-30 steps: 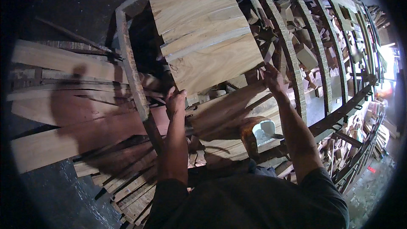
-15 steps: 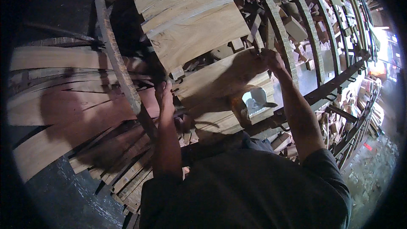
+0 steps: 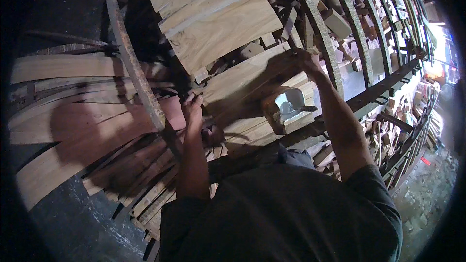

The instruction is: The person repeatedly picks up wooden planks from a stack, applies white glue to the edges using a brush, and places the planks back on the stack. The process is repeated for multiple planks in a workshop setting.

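Note:
A pale wooden board (image 3: 235,83) lies slanting in front of me, partly under the shadow of my right arm. At its left end my left hand (image 3: 193,108) is closed, fingers curled at the edge. My right hand (image 3: 305,61) is closed at the board's far right end, its fingertips dark in shadow. Between my forearms, on narrower boards, rests a glue-stained container (image 3: 274,116) holding white glue (image 3: 290,103), with a dark handle sticking out to the right. Just beyond the board lies a wide wooden panel (image 3: 221,26) with a whitish streak across it.
A rusty metal bar (image 3: 130,58) runs beside my left hand. Long planks (image 3: 73,126) are stacked at the left. Slatted rails (image 3: 318,29) cross at the right above many wood offcuts (image 3: 337,24). A dark metal beam (image 3: 369,106) with hooks passes below my right forearm.
The left hand has shifted slightly, its fingers now more curled. The right hand has moved a little up and left. The view has shifted slightly.

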The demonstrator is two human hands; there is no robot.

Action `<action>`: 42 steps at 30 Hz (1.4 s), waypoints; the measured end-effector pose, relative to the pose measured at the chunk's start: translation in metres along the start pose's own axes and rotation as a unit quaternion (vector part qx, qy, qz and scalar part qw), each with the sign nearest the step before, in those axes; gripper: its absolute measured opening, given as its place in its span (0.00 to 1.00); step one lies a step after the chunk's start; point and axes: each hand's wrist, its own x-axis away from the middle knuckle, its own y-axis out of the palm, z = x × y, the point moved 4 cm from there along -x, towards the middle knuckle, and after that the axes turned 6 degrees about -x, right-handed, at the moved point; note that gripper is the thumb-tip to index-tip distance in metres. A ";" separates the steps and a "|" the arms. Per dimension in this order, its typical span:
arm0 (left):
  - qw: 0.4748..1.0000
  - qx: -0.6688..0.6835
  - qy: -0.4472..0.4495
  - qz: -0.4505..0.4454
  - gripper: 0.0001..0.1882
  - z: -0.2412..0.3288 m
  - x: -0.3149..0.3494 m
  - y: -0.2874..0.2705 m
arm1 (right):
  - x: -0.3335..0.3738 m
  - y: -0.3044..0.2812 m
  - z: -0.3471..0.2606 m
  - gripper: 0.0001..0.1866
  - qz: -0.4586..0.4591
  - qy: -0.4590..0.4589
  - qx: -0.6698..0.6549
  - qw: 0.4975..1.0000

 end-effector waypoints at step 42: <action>0.963 0.266 -0.021 -0.046 0.17 0.112 0.072 -0.015 | 0.005 -0.006 -0.045 0.19 0.139 -0.012 -0.070 0.988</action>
